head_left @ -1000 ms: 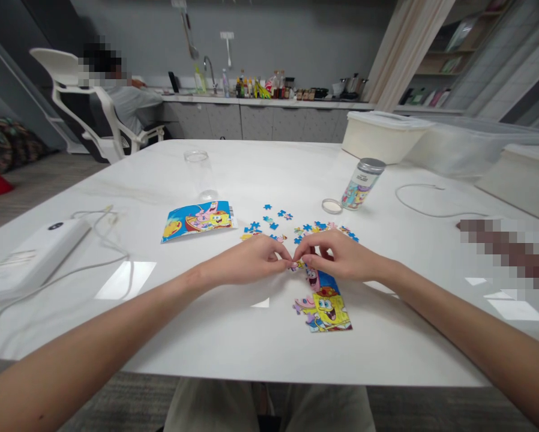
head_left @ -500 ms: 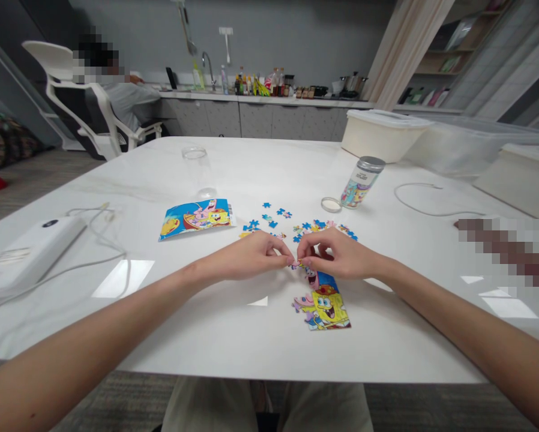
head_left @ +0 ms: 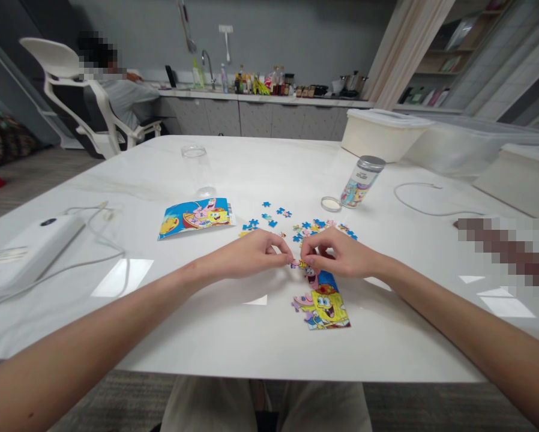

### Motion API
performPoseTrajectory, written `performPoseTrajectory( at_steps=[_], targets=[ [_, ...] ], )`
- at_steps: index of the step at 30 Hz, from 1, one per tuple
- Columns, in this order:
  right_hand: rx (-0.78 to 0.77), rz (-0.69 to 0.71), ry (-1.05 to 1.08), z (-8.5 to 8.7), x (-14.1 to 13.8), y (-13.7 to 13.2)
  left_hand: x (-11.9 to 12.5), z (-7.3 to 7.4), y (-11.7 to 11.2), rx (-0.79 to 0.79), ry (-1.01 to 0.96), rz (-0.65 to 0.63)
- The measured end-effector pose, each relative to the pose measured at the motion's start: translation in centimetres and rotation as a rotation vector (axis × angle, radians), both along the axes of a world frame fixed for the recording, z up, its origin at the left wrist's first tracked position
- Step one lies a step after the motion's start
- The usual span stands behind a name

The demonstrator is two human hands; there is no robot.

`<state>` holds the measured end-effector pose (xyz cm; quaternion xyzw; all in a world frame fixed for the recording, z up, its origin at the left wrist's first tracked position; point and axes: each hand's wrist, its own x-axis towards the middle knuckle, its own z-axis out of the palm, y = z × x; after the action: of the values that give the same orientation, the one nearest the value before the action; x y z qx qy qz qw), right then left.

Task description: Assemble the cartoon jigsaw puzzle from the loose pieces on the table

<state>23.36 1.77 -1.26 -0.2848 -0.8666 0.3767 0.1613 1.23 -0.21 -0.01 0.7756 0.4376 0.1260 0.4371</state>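
Puzzle piece (head_left: 299, 263): a small piece pinched between the fingertips of both hands, just above the top edge of the joined puzzle section.
Left hand (head_left: 251, 255): palm down, forearm stretched across the table from the lower left, thumb and forefinger closed on the left side of the piece.
Right hand (head_left: 341, 255): palm down, forearm coming in from the lower right, thumb and forefinger closed on the right side of the same piece; the two hands meet fingertip to fingertip.
Joined puzzle section (head_left: 323, 303): flat on the table just below the hands, toward the person, showing a yellow cartoon figure and a pink one.
Loose pieces (head_left: 292, 223): scattered just beyond the hands, mostly blue.
Picture card (head_left: 195, 217): the same cartoon scene, beyond and to the left of the left hand.
Tin (head_left: 362, 182): upright, beyond the right hand, cartoon label; its writing is too small to read.
Lid (head_left: 331, 204): flat, just left of the tin.
Glass (head_left: 198, 170): clear, well beyond the left hand.
White device (head_left: 26, 252): far left of the left hand, with a cable; its label cannot be read.
Table (head_left: 251, 336): white, glossy.
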Motion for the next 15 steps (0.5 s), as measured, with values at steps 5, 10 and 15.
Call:
performPoseTrajectory(
  at_steps=[5, 10, 15],
  targets=[
    [-0.010, -0.003, -0.005, 0.04, -0.01, -0.02, 0.00, 0.03, -0.03, -0.003, 0.000, 0.002],
    [0.003, 0.003, -0.013, 0.14, -0.07, -0.07, 0.05, 0.01, 0.03, -0.019, -0.013, -0.009],
    [0.013, 0.010, -0.013, -0.02, -0.01, -0.01, 0.04, 0.02, -0.04, -0.038, -0.037, -0.020]
  ],
)
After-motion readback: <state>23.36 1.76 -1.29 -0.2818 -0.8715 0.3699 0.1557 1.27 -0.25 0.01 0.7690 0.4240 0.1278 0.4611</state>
